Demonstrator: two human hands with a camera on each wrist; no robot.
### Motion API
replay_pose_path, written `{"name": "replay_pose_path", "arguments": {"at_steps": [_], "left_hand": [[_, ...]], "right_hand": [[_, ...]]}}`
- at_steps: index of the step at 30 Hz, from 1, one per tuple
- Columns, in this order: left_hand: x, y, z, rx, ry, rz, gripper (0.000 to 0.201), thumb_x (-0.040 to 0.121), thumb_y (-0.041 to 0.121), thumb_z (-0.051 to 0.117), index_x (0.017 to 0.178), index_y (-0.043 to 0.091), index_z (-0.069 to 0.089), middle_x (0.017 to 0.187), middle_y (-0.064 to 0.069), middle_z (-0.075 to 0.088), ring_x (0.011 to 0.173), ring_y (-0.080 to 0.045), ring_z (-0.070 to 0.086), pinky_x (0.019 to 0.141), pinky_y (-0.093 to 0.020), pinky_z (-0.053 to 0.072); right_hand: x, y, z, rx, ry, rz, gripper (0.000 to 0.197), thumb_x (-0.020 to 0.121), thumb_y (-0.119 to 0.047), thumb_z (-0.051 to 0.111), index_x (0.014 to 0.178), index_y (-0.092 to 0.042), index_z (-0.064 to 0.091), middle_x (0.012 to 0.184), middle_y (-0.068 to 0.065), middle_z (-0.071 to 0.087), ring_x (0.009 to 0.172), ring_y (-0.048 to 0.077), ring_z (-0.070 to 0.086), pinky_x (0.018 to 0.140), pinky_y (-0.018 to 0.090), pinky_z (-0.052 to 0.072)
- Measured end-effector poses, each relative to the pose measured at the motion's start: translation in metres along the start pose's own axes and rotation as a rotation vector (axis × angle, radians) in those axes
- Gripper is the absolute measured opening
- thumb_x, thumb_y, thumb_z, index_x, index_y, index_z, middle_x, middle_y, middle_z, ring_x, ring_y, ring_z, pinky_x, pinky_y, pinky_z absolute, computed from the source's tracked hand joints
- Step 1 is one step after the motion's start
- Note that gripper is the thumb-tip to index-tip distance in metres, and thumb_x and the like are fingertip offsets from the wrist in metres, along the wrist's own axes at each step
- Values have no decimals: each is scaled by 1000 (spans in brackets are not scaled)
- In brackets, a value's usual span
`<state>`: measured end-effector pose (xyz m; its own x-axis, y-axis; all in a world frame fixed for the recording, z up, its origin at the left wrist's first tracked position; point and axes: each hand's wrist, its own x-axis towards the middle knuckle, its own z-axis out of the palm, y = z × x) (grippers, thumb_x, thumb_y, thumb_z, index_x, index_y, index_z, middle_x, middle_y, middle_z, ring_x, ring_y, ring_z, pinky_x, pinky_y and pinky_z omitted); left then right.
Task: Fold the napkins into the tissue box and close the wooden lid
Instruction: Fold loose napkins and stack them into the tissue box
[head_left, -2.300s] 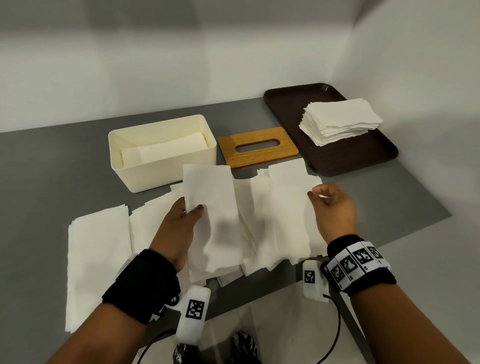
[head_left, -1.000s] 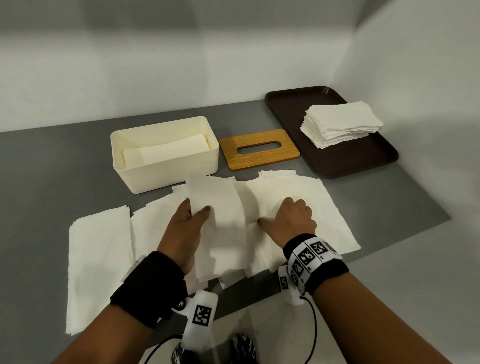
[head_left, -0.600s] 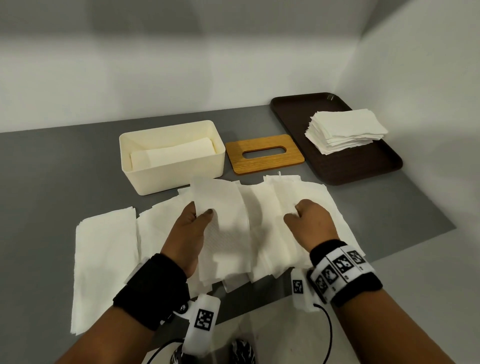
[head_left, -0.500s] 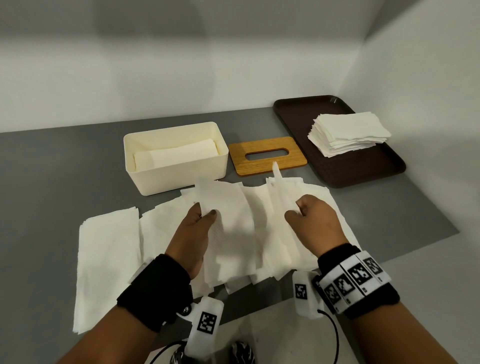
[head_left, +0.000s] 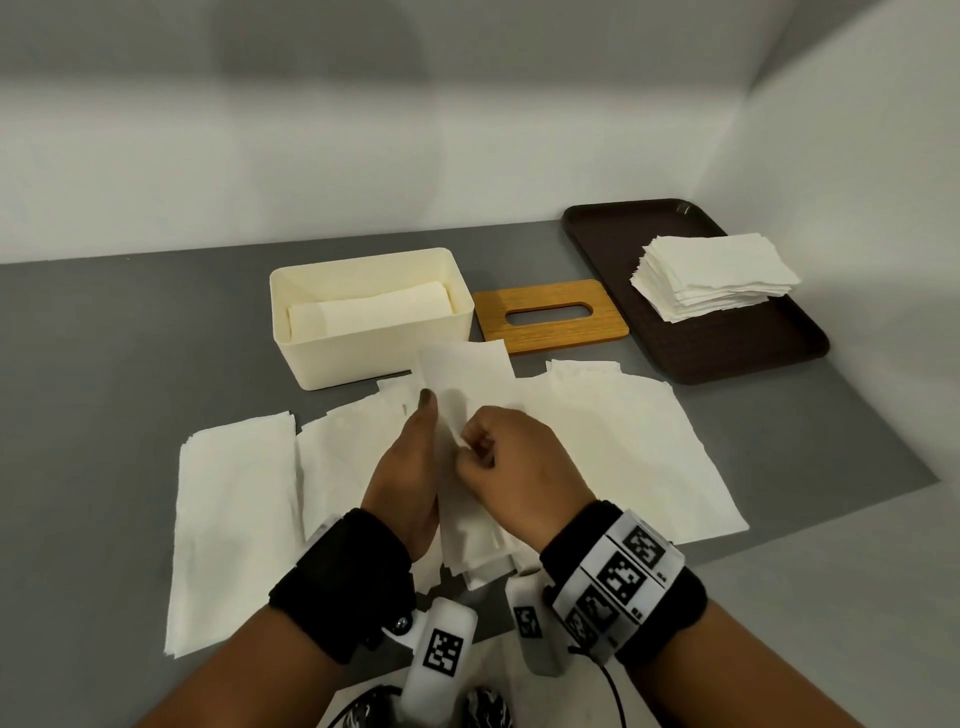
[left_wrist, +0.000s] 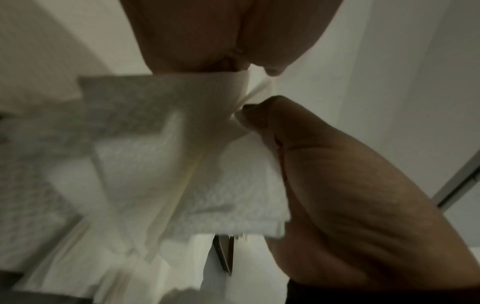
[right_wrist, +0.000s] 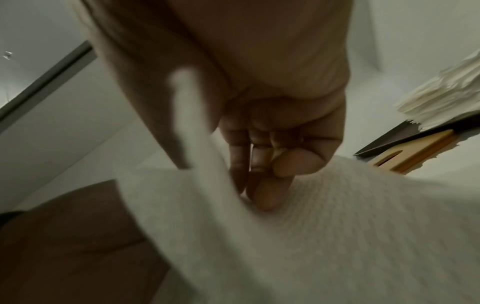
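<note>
loose napkin (head_left: 231, 525) lay flat at far left of the bench (head_left: 93, 467). left hand (head_left: 408, 478) kept its thumb-and-finger grip on the gathered napkins (head_left: 465, 384), lifted near the front edge. right hand (head_left: 511, 460), out on the spread sheets (head_left: 623, 457) a second ago, had come in and pinched the same bundle. gathering looked nearly done. box (head_left: 374, 340) open behind, some napkins inside; lid (head_left: 550, 317) flat beside it, tray (head_left: 691, 332) at right.

No readable text; only coded square markers on wristbands (head_left: 618, 577).
</note>
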<state>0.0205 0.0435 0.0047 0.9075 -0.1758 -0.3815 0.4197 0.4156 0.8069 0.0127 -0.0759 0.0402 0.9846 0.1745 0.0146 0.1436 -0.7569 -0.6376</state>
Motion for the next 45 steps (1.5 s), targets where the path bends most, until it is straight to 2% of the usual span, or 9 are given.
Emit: {"name": "replay_pose_path", "arguments": {"at_steps": [7, 13, 15, 18, 23, 29, 34, 39, 45], "left_hand": [[-4, 5, -14, 27, 46, 74, 27, 102, 16, 44, 118, 12, 65, 107, -11, 74, 95, -27, 69, 83, -40, 55], [-7, 11, -11, 10, 21, 114, 28, 99, 23, 51, 124, 18, 64, 113, -4, 74, 106, -23, 69, 91, -38, 52], [-8, 11, -8, 58, -11, 161, 29, 99, 22, 52, 127, 19, 62, 116, -1, 73, 108, -19, 69, 90, -32, 53], [-8, 13, -11, 84, -11, 215, 32, 99, 16, 53, 130, 15, 59, 120, -6, 71, 110, -25, 68, 91, -35, 55], [-5, 29, -30, 49, 56, 248, 33, 97, 17, 56, 130, 13, 59, 120, -11, 70, 109, -32, 68, 88, -46, 56], [0, 69, -66, 139, 96, 278, 31, 92, 7, 61, 123, 11, 63, 117, -9, 72, 105, -27, 70, 86, -41, 58], [0, 90, -100, 266, 186, 293, 23, 85, 5, 70, 106, 12, 64, 100, -7, 72, 86, -20, 71, 68, -31, 59], [-1, 94, -116, 293, 202, 279, 14, 89, 7, 67, 100, 15, 63, 96, -2, 74, 84, -18, 71, 64, -30, 58], [18, 107, -122, 194, 304, 341, 10, 93, 6, 61, 104, 6, 61, 104, -11, 71, 81, -19, 72, 62, -27, 58]], "right_hand": [[7, 16, -20, 216, 269, 193, 13, 97, -31, 51, 94, -22, 60, 91, -10, 61, 80, 2, 54, 69, 8, 40], [9, 6, -13, 663, -19, 601, 57, 94, -64, 29, 129, -26, 52, 129, -8, 53, 123, 18, 47, 104, 38, 33], [9, -1, -6, 744, -53, 565, 61, 94, -65, 29, 140, -28, 44, 134, -14, 47, 126, 11, 42, 105, 33, 28], [9, -1, 0, 795, -73, 423, 37, 95, -56, 42, 120, -31, 53, 118, -20, 60, 112, 3, 56, 94, 20, 41], [5, 14, 3, 779, -300, 232, 34, 87, -13, 70, 120, -13, 65, 114, 3, 73, 107, 18, 69, 96, 36, 53], [19, 19, -3, 553, -371, 241, 23, 83, -18, 75, 104, -11, 72, 101, 3, 76, 94, 18, 73, 92, 39, 56], [41, 17, -16, 676, -288, 283, 19, 85, -14, 71, 99, -1, 70, 97, 12, 75, 83, 21, 72, 69, 28, 57], [62, 15, -13, 1100, -264, 355, 33, 91, -10, 61, 124, -9, 63, 119, 14, 69, 108, 33, 67, 86, 48, 57], [95, -2, -1, 1052, -47, 272, 26, 91, -1, 58, 115, -10, 66, 102, 6, 74, 81, 20, 71, 58, 27, 58]]}}
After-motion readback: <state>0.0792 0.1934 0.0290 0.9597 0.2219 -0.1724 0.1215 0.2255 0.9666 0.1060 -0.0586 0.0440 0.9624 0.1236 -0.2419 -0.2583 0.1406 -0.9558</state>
